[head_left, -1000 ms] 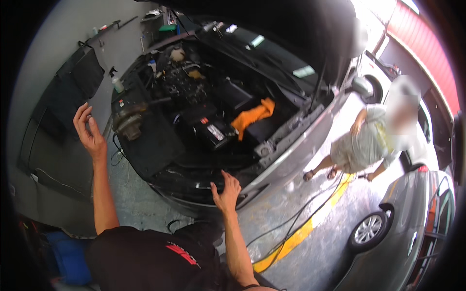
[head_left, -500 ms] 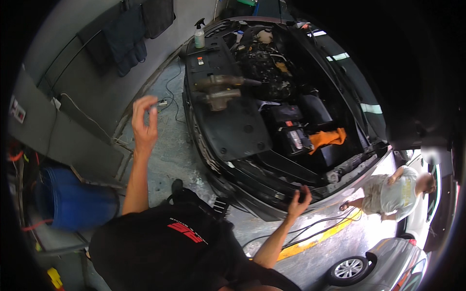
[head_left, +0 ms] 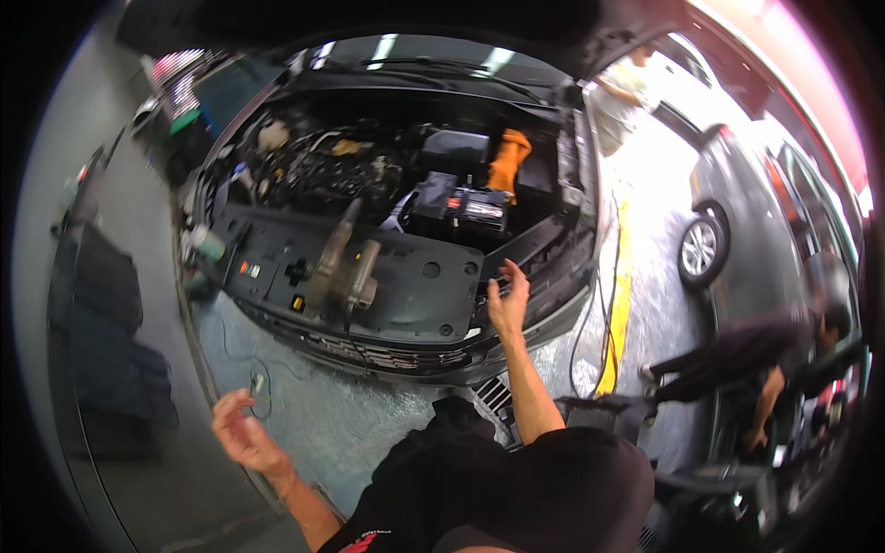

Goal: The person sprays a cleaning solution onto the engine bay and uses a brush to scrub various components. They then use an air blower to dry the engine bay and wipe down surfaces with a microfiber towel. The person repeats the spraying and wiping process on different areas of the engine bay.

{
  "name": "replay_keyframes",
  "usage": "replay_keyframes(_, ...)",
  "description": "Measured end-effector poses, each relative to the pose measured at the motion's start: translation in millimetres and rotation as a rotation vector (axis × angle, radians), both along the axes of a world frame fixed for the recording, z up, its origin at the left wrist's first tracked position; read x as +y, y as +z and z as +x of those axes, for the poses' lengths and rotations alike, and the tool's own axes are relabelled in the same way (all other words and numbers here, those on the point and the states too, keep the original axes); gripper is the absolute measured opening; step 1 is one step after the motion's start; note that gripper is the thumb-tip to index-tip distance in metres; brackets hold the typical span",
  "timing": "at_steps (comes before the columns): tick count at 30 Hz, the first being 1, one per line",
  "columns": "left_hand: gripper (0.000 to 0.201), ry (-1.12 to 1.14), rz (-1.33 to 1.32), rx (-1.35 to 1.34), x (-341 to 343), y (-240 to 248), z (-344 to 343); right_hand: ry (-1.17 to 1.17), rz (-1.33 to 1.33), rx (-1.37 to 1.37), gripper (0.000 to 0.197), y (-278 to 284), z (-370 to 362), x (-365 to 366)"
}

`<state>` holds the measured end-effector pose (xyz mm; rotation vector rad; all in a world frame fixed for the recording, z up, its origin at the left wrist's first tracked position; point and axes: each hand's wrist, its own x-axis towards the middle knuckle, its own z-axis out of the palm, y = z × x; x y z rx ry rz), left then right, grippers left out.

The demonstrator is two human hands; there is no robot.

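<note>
The broad, flat black panel (head_left: 406,288) looks like smooth, matt plastic, and the blurred, brownish-grey elongated tool (head_left: 332,267) like dull metal. The rumpled orange cloth (head_left: 508,164) is matt; the grey-painted floor (head_left: 313,396) shines in rough patches.

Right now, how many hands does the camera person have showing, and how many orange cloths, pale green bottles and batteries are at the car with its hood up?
Camera person's hands: 2, left hand and right hand
Orange cloth: 1
Pale green bottle: 1
Battery: 1
Total: 5

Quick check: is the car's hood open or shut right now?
Open: the hood is raised, with the engine and battery exposed to view.
</note>
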<state>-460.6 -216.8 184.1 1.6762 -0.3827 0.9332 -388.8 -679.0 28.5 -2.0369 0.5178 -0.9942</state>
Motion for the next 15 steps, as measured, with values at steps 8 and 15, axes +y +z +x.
replay_keyframes(8, 0.066, -1.216, -0.212, -0.493, -12.6, 207.7, 1.1, 0.688, 0.39, -0.338, 0.066, 166.9, 17.3, 76.4)
replay_keyframes(15, 0.045, -1.687, -0.015, -0.569, -7.1, 240.7, -8.0, 0.796, 0.017, -0.513, 0.073, 294.3, -4.1, 91.7)
